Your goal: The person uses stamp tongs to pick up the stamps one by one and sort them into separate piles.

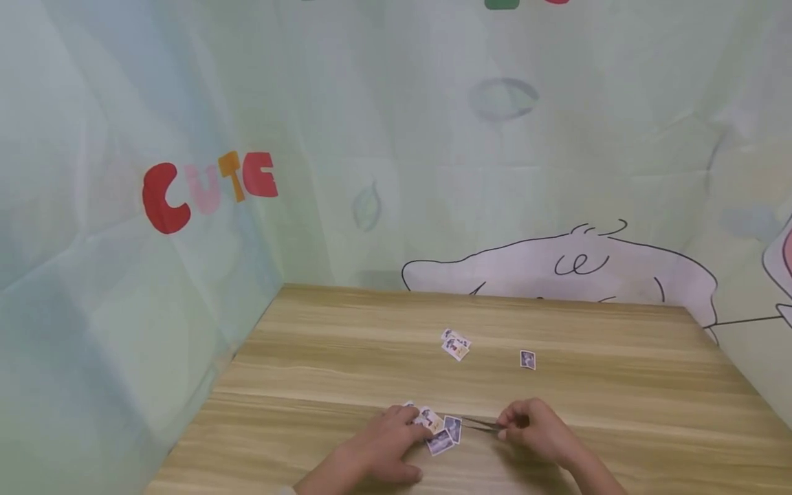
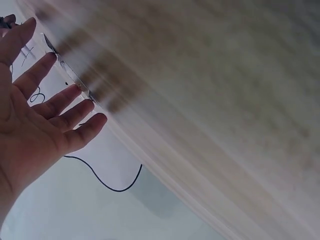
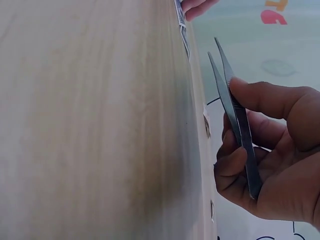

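Note:
In the head view my left hand [image 1: 385,445] rests its fingertips on a small pile of picture cards [image 1: 440,443] near the table's front. The left wrist view has the same hand [image 2: 42,112] with fingers spread and slightly bent, touching the cards' edges. My right hand [image 1: 538,432] holds metal tweezers [image 1: 484,425] between thumb and fingers. Their tips stand apart, pointing left, close to the rightmost card [image 1: 453,430] of the pile. Nothing sits between the tips in the right wrist view, where the tweezers [image 3: 235,112] show whole. Some cards are partly hidden under my left fingers.
Farther back on the wood-grain table [image 1: 346,330] lie two overlapping cards [image 1: 456,347]. A single dark picture card [image 1: 528,359] lies to their right. A printed cloth backdrop [image 1: 371,124] rises along the table's left and back edges.

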Demonstrator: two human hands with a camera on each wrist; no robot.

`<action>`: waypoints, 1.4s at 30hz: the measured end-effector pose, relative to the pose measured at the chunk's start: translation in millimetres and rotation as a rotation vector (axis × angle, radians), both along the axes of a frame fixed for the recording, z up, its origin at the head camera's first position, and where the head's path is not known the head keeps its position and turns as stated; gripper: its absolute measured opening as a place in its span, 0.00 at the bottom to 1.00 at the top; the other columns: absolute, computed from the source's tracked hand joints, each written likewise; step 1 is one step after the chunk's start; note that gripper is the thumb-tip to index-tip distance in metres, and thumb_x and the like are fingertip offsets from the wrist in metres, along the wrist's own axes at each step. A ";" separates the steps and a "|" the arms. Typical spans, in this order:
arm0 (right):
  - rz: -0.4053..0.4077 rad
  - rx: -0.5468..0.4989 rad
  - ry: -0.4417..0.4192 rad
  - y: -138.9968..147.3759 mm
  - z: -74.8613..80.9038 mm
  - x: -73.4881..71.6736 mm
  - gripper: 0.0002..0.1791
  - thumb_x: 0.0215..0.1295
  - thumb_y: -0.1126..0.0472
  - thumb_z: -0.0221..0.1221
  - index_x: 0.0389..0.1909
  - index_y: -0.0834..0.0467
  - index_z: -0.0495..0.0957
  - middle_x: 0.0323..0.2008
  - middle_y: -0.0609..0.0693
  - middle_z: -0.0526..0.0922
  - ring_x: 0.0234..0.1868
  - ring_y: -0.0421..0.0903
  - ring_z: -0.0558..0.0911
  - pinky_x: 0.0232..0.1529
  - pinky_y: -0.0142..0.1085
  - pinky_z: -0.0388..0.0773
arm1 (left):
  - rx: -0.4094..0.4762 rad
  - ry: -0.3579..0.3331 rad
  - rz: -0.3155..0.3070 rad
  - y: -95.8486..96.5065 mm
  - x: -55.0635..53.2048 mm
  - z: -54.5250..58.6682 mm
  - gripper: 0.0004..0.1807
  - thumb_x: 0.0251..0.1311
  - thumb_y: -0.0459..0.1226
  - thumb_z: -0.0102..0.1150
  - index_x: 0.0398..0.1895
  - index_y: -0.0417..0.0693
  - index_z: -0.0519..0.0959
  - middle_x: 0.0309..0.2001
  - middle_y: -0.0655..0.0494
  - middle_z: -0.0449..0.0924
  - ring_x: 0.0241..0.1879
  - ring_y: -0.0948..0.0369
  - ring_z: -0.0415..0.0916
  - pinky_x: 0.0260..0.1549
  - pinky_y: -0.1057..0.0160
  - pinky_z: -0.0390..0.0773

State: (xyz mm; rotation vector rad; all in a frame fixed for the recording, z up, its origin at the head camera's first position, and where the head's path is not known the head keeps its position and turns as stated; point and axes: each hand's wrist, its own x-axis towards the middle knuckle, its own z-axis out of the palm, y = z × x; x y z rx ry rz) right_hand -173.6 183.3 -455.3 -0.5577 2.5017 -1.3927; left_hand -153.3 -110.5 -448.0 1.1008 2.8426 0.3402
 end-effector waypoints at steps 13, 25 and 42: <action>0.104 -0.030 -0.084 -0.9 -5.2 0.1 0.06 0.50 0.68 0.63 0.30 0.66 0.79 0.25 0.48 0.76 0.26 0.42 0.72 0.26 0.31 0.70 | 0.006 0.004 -0.013 2.1 6.6 -1.8 0.30 0.43 0.49 0.65 0.54 0.58 0.76 0.57 0.53 0.68 0.57 0.56 0.63 0.55 0.53 0.66; 0.126 -0.038 -0.078 -5.4 -9.3 -3.0 0.06 0.49 0.69 0.64 0.30 0.64 0.80 0.25 0.49 0.77 0.25 0.40 0.71 0.25 0.30 0.69 | 0.015 0.053 -0.057 0.7 8.2 -3.0 0.28 0.42 0.47 0.67 0.52 0.56 0.77 0.55 0.53 0.69 0.54 0.57 0.66 0.52 0.56 0.70; 0.149 -0.001 -0.039 -13.6 -10.2 -8.0 0.04 0.49 0.68 0.62 0.29 0.62 0.80 0.25 0.46 0.78 0.26 0.41 0.74 0.28 0.31 0.72 | 0.034 0.037 -0.057 0.0 6.9 -5.3 0.26 0.42 0.45 0.67 0.51 0.56 0.78 0.54 0.53 0.69 0.54 0.58 0.66 0.53 0.59 0.69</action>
